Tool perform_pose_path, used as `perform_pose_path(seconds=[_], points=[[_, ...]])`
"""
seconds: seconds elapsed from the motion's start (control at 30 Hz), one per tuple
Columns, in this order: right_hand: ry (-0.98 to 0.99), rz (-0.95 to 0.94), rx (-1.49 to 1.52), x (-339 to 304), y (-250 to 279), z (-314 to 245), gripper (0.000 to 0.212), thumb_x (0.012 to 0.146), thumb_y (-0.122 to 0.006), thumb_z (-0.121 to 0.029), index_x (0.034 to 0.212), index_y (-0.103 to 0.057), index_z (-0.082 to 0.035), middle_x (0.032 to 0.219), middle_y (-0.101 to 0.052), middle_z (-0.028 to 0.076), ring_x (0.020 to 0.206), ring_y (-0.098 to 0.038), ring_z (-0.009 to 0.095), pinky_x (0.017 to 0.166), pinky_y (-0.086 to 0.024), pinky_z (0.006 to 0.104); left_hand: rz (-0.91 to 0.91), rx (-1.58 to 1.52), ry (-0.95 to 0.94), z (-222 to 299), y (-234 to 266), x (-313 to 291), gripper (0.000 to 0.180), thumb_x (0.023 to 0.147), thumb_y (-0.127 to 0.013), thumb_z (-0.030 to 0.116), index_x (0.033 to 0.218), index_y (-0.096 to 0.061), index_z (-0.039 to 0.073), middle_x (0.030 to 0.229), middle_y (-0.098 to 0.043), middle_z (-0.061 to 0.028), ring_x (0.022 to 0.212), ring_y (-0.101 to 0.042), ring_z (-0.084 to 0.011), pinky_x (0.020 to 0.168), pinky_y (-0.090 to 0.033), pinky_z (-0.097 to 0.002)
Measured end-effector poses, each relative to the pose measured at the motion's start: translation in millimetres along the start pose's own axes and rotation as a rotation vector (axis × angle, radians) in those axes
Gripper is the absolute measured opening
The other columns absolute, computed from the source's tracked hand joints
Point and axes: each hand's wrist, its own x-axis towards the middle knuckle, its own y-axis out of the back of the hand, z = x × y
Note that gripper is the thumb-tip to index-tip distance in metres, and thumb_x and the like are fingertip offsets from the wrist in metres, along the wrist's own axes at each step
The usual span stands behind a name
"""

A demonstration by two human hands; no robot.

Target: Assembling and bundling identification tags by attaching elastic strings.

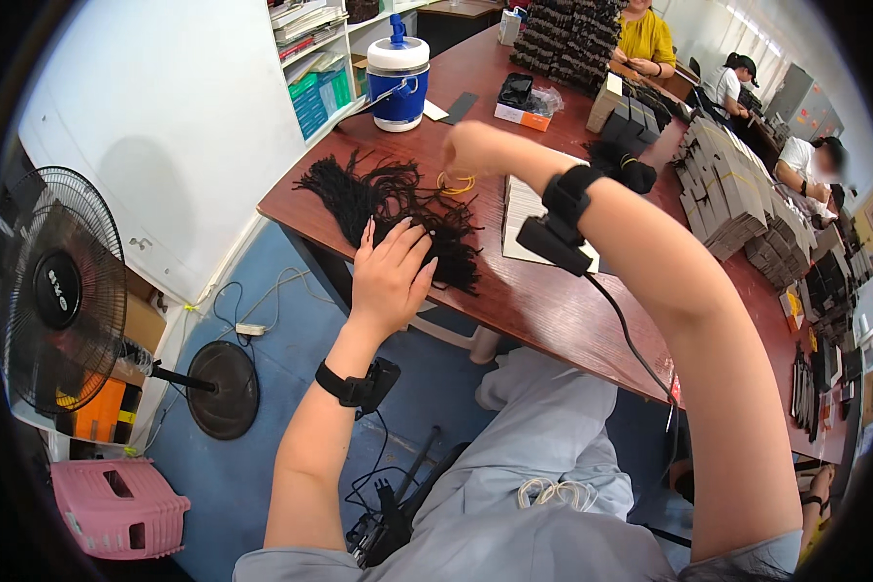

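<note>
The left hand [395, 276] lies palm down with its fingers spread over the near part of the bundle of black strands [335, 197], covering some of it; it is unclenched, its palm side out of sight. The right hand [470, 152] is bent at the wrist above the bundle's far right side, beside the yellow bands [456, 190] — its fingertips are hidden, so I cannot tell whether it grips them. The right forearm partly covers the white pad [524, 233] to the right of the bundle.

The bundle lies near the left end of the surface [543, 315], with the surface's edge close by on its left and near sides. There is bare room to the right of its near end, between the pad and the near edge — and a narrower strip beyond it, toward the jug [399, 92].

Counted: one bundle under the left hand, one pad, one blue-and-white jug beyond the bundle, and one orange-and-white box [522, 118] beyond it to the right. The bands overlap too closely to count.
</note>
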Motion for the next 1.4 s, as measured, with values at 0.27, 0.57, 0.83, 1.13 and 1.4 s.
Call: perform_pose_path(seconds=[0.27, 0.57, 0.83, 1.13, 1.4], points=[[0.131, 0.197, 0.249, -11.9, -40.8, -2.9, 0.019, 0.065, -0.065, -0.016, 0.082, -0.062, -0.010, 0.082, -0.053, 0.009, 0.082, -0.054, 0.026, 0.071, -0.045, 0.0346, -0.016, -0.010, 0.003, 3.5, -1.2, 2.3, 0.025, 0.079, -0.051, 0.018, 0.097, -0.058, 0.003, 0.103, -0.057, -0.0088, 0.106, -0.050, -0.0255, 0.096, -0.027, -0.0476], [-0.040, 0.595, 0.492, 13.0, 23.8, 12.7, 0.006, 0.068, -0.062, -0.012, 0.067, -0.065, -0.007, 0.060, -0.061, 0.008, 0.056, -0.060, 0.021, 0.057, -0.050, 0.0314, -0.011, 0.000, 0.009, 8.2, 0.5, 7.2, 0.026, 0.080, -0.049, 0.018, 0.100, -0.058, 0.004, 0.110, -0.054, -0.0094, 0.111, -0.045, -0.0270, 0.098, -0.024, -0.0494], [0.079, 0.659, 1.416, 2.4, 133.6, 0.7, 0.012, 0.079, -0.055, -0.006, 0.084, -0.057, 0.005, 0.081, -0.058, 0.014, 0.069, -0.061, 0.021, 0.056, -0.051, 0.0265, -0.035, 0.060, 0.004, 6.1, -2.0, 4.8, 0.029, 0.080, -0.051, 0.021, 0.104, -0.058, 0.007, 0.109, -0.054, -0.0083, 0.108, -0.047, -0.0254, 0.098, -0.024, -0.0497], [0.038, 0.470, 0.624, -141.7, 194.8, -18.9, 0.022, 0.085, -0.052, -0.012, 0.100, -0.054, 0.004, 0.078, -0.063, 0.008, 0.063, -0.059, 0.012, 0.058, -0.049, 0.0190, 0.051, -0.256, 0.120, 4.1, 13.3, 10.0, 0.031, 0.081, -0.051, 0.015, 0.109, -0.052, 0.001, 0.120, -0.045, -0.0132, 0.118, -0.037, -0.0316, 0.098, -0.027, -0.0430], [0.078, 0.311, 0.342, -276.0, 118.8, -70.3, 0.010, 0.071, -0.065, -0.010, 0.077, -0.061, -0.003, 0.064, -0.056, -0.002, 0.056, -0.048, 0.003, 0.049, -0.037, 0.0196, 0.111, -1.288, 0.272, 146.5, 85.4, 72.6, 0.035, 0.088, -0.040, 0.013, 0.120, -0.042, -0.002, 0.115, -0.048, -0.0118, 0.112, -0.042, -0.0179, 0.097, -0.029, -0.0321]])
